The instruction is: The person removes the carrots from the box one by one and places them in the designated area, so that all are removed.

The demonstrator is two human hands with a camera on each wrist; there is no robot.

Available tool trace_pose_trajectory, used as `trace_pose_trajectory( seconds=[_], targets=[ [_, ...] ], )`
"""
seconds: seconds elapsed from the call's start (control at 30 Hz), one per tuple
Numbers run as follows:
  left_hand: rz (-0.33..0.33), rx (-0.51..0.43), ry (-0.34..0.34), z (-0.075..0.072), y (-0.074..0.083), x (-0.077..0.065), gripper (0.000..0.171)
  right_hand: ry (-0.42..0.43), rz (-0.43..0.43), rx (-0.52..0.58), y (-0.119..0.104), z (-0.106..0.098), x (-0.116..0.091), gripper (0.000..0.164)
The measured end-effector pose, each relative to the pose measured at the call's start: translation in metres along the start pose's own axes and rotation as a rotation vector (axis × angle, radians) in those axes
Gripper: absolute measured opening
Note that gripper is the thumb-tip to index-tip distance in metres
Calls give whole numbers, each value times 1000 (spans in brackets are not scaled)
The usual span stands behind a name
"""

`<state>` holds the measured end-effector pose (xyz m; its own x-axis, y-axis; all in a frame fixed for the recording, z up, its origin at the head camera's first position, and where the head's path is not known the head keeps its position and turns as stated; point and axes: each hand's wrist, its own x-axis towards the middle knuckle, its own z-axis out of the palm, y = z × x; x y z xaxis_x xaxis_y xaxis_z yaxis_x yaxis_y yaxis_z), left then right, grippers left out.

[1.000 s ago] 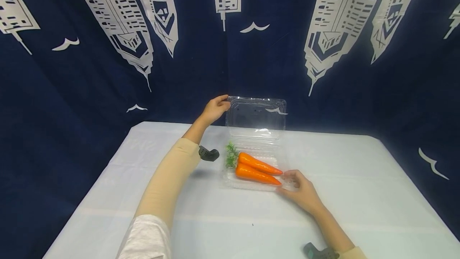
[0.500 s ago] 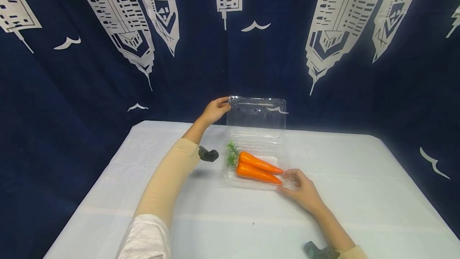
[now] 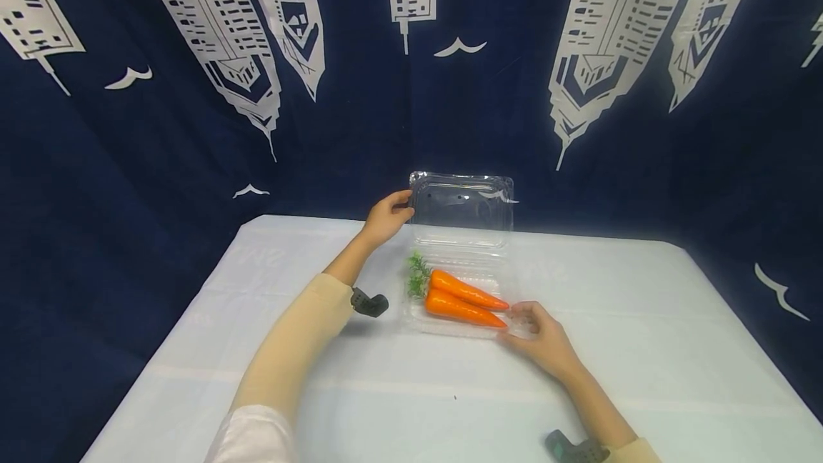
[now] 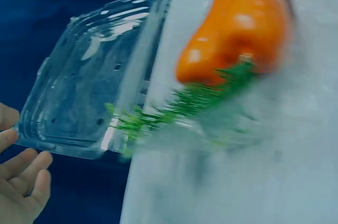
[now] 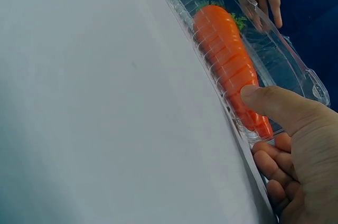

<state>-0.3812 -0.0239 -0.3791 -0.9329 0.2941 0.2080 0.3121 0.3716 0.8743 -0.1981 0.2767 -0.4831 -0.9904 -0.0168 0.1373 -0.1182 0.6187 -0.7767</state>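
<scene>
A clear plastic clamshell container (image 3: pixel 444 332) lies on the white-covered table, its lid (image 3: pixel 460 210) standing up at the back. Two orange carrots (image 3: pixel 464 308) with green tops (image 3: pixel 418 276) lie in the base, tips toward the right. My left hand (image 3: pixel 388 218) is at the lid's left edge, fingers extended; in the left wrist view its fingertips (image 4: pixel 9 138) are right at the lid's corner. My right hand (image 3: pixel 545 343) holds the base's right end, thumb (image 5: pixel 274 102) over the near side and other fingers curled below it.
The white tablecloth (image 3: pixel 386 391) spreads around the container. Behind the table hangs a dark blue cloth (image 3: pixel 360 127) with white building prints. A dark wrist device (image 3: pixel 369 302) shows at the left forearm, another device (image 3: pixel 575 447) at the right.
My left hand has slid down from the lid's top-left corner along its left edge, and the left forearm has lowered. The lid stays upright. My right hand keeps its place.
</scene>
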Motion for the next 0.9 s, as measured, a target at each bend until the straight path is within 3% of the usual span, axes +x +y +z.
trace_pose_trajectory(
  seconds=[0.23,0.33,0.43,0.67,0.77,0.9],
  targets=[
    [65,-17,150,10,-14,-27,37,0,-17,-2,1,3,0,54],
    [87,-35,155,18,-13,-38,33,1,-28,-11,3,2,1,54],
    [121,-28,80,26,-9,-45,30,1,-13,-10,3,1,1,55],
    [163,47,-214,40,-5,-48,27,-11,15,-22,-1,-1,1,57],
    [177,111,-297,43,-5,-48,28,-6,13,-39,-3,0,1,56],
    [221,270,-370,46,-1,-50,30,-12,21,-51,-4,0,1,57]
  ],
)
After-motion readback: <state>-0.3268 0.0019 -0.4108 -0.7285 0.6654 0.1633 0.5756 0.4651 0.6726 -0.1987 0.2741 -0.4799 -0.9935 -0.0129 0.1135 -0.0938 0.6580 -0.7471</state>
